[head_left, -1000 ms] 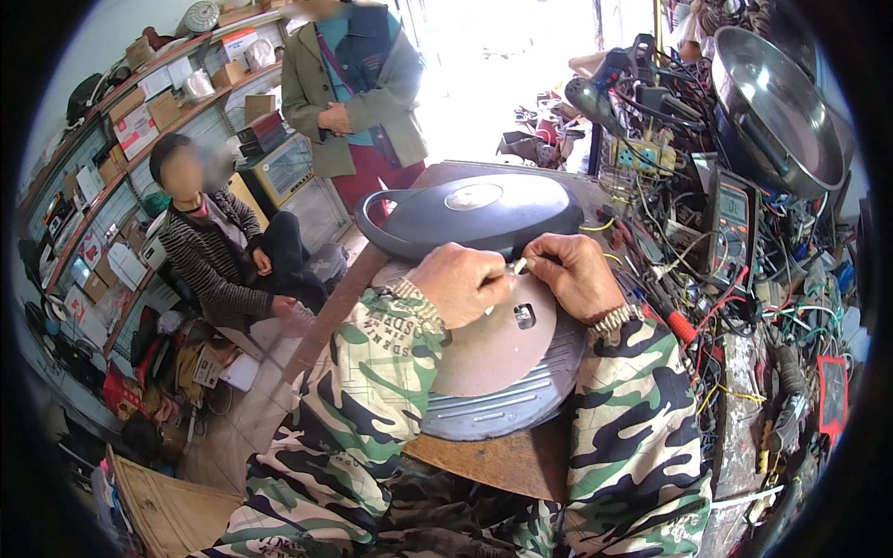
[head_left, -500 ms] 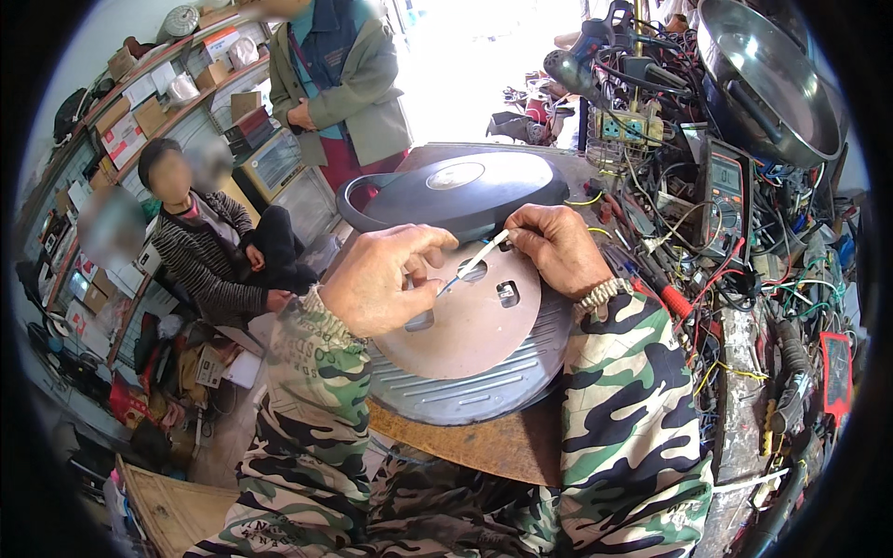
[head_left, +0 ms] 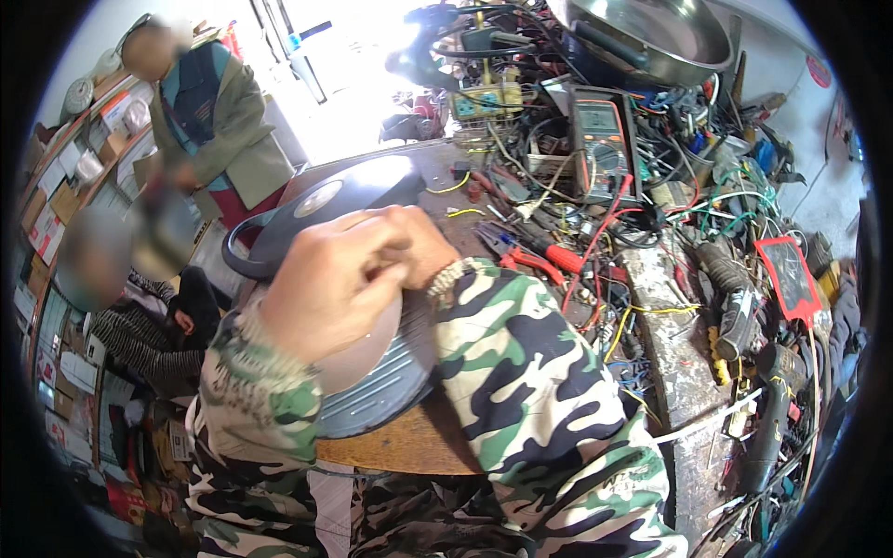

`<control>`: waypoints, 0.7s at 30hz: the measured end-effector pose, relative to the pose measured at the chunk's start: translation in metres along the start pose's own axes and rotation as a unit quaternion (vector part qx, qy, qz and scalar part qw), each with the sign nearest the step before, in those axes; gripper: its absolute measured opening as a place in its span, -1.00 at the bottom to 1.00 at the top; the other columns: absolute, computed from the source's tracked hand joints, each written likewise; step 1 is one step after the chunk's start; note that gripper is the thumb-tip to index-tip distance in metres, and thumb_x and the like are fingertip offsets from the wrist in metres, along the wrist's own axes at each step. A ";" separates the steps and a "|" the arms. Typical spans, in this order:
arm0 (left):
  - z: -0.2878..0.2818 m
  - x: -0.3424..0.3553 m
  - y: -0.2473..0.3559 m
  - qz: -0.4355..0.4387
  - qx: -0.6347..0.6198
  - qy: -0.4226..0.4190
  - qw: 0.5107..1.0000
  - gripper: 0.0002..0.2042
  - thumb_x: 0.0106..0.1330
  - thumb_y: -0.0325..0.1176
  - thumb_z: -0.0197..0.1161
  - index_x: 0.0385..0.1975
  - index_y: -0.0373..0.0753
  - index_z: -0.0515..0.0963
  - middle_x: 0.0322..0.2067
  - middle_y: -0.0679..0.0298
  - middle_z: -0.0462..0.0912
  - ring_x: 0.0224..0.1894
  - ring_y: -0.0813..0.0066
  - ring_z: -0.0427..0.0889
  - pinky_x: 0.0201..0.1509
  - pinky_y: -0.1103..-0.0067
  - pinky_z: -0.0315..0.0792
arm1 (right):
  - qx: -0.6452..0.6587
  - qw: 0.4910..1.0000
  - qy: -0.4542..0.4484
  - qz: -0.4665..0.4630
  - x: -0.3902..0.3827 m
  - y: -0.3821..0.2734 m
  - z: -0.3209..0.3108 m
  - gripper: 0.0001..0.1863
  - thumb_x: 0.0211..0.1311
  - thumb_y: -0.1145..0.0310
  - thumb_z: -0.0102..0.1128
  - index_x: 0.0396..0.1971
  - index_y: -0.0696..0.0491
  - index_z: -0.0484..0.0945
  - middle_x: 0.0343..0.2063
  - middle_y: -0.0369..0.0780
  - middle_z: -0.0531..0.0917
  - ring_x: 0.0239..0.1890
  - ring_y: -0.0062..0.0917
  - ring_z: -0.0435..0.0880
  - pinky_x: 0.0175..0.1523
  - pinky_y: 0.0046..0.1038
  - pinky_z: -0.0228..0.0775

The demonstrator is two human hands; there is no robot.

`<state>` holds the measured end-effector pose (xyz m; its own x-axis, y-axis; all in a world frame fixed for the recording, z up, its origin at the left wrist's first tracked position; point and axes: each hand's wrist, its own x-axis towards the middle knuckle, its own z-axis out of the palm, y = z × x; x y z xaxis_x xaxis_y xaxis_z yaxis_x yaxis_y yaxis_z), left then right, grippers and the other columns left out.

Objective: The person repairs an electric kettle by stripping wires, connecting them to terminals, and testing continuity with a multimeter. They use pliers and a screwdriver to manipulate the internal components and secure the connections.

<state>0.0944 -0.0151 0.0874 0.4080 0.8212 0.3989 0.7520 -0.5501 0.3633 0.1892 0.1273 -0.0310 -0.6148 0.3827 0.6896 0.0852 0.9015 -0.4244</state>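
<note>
Wooden tabletop (head_left: 400,453), disc (head_left: 368,350) beneath fingers (head_left: 372,234)

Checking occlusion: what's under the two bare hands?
Visible: part of a flat brownish round plate, over a ribbed blue-grey round base on a brown wooden tabletop. The left hand and right hand hide much of the plate; anything gripped isn't visible.
</note>
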 end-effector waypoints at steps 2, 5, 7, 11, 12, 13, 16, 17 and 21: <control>0.028 0.043 0.006 0.007 -0.038 -0.056 0.998 -0.83 0.22 -0.59 0.30 -0.19 -0.42 0.62 -0.38 0.11 0.64 -0.39 0.48 0.68 -0.30 0.55 0.54 | 0.009 1.000 0.020 0.021 -0.005 0.009 -0.006 -0.84 0.15 0.41 0.23 -0.29 0.11 0.68 -0.41 0.02 0.70 -0.23 -0.09 0.75 -0.15 -0.21 0.54; 0.050 0.086 0.020 0.002 0.063 -0.170 0.983 -0.82 0.28 -0.49 0.28 -0.16 -0.38 0.64 -0.29 -0.03 0.74 -0.29 0.21 0.79 -0.21 0.40 0.60 | 0.048 0.998 0.028 0.029 0.006 -0.002 0.002 -0.84 0.16 0.41 0.23 -0.29 0.11 0.68 -0.41 0.02 0.70 -0.23 -0.08 0.74 -0.15 -0.21 0.54; 0.059 0.104 0.035 -0.071 0.148 -0.316 0.935 -0.77 0.29 -0.41 0.27 -0.09 -0.28 0.67 -0.24 -0.02 0.75 -0.15 0.09 0.77 -0.03 0.32 0.61 | 0.079 0.996 0.028 0.018 0.016 -0.014 0.012 -0.84 0.16 0.41 0.23 -0.29 0.11 0.68 -0.41 0.02 0.70 -0.23 -0.08 0.74 -0.15 -0.20 0.54; 0.128 0.133 0.025 -0.063 0.270 -0.395 0.876 -0.62 0.15 -0.25 0.42 -0.01 -0.14 0.68 -0.21 0.04 0.76 -0.08 -0.02 0.74 0.03 0.25 0.60 | 0.082 0.995 0.038 0.034 0.005 0.007 -0.001 -0.85 0.16 0.42 0.23 -0.30 0.12 0.68 -0.40 0.03 0.70 -0.23 -0.07 0.74 -0.15 -0.20 0.54; 0.130 0.133 0.025 -0.058 0.273 -0.388 0.879 -0.63 0.15 -0.26 0.41 -0.02 -0.16 0.67 -0.22 0.03 0.76 -0.08 -0.02 0.74 0.02 0.24 0.60 | 0.084 0.995 0.040 0.033 0.006 0.006 0.000 -0.85 0.16 0.42 0.23 -0.30 0.12 0.68 -0.40 0.03 0.70 -0.23 -0.07 0.74 -0.15 -0.19 0.54; 0.132 0.133 0.024 -0.053 0.276 -0.381 0.881 -0.64 0.16 -0.26 0.40 -0.03 -0.18 0.66 -0.22 0.02 0.76 -0.08 -0.03 0.74 0.01 0.23 0.60 | 0.086 0.995 0.040 0.035 0.006 0.006 -0.001 -0.85 0.16 0.42 0.23 -0.30 0.12 0.68 -0.40 0.03 0.70 -0.23 -0.06 0.74 -0.15 -0.19 0.54; 0.133 0.130 0.027 -0.060 0.290 -0.355 0.887 -0.65 0.17 -0.26 0.38 -0.06 -0.23 0.63 -0.24 -0.01 0.75 -0.10 -0.07 0.74 -0.02 0.18 0.60 | 0.098 0.994 0.040 0.026 0.008 0.003 0.002 -0.85 0.16 0.43 0.23 -0.30 0.12 0.67 -0.40 0.03 0.70 -0.23 -0.06 0.73 -0.14 -0.19 0.54; 0.134 0.128 0.028 -0.067 0.296 -0.345 0.888 -0.65 0.17 -0.25 0.38 -0.07 -0.25 0.62 -0.25 -0.03 0.75 -0.11 -0.08 0.74 -0.03 0.16 0.60 | 0.104 0.993 0.039 0.025 0.009 0.001 0.004 -0.86 0.17 0.43 0.23 -0.30 0.12 0.67 -0.40 0.03 0.70 -0.23 -0.05 0.73 -0.14 -0.18 0.54; 0.150 0.124 0.017 -0.063 0.328 -0.341 0.879 -0.65 0.18 -0.15 0.43 -0.11 -0.19 0.68 -0.25 0.00 0.75 -0.11 -0.05 0.75 -0.04 0.14 0.62 | 0.115 0.992 0.038 0.022 0.010 -0.003 0.010 -0.86 0.17 0.43 0.23 -0.30 0.13 0.67 -0.40 0.04 0.70 -0.23 -0.04 0.73 -0.14 -0.18 0.54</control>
<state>0.2356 0.0998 0.0172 0.3472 0.8922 -0.2888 0.8589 -0.4262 -0.2841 0.1748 0.1261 -0.0282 -0.5523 0.4422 0.7067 -0.0764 0.8173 -0.5711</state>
